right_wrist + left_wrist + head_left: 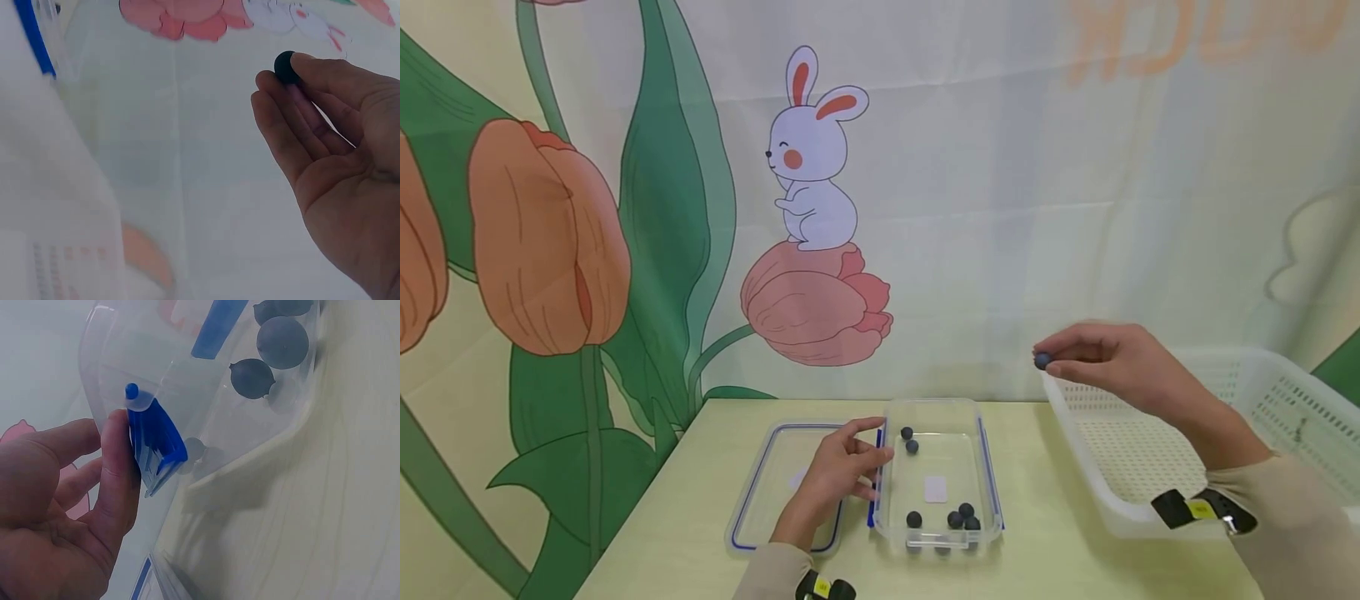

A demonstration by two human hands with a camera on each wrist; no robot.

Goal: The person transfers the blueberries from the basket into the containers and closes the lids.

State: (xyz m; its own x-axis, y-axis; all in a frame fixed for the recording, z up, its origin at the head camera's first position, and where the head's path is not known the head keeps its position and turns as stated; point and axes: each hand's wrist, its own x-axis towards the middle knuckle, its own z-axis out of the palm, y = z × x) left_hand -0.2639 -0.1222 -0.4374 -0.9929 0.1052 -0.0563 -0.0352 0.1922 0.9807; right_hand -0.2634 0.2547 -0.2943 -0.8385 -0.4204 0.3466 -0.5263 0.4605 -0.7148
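Between thumb and fingertips, my right hand (1112, 362) pinches a dark blueberry (1042, 361). It is raised above the near-left rim of a white plastic basket (1078, 450). In the right wrist view the blueberry (287, 67) sits at the fingertips. My left hand (841, 468) grips the left side of a clear plastic container (934, 454), thumb over its rim by the blue clip (156, 440). Several blueberries (962, 517) lie in the container, most near its front end, and a pair (909, 440) lies toward the back left.
A clear lid (752, 500) with a blue seal lies left of the container, partly behind my left hand and forearm. The pale table (1030, 500) meets a printed curtain (985, 250) with a rabbit and tulips at its back edge. The basket stands at the right.
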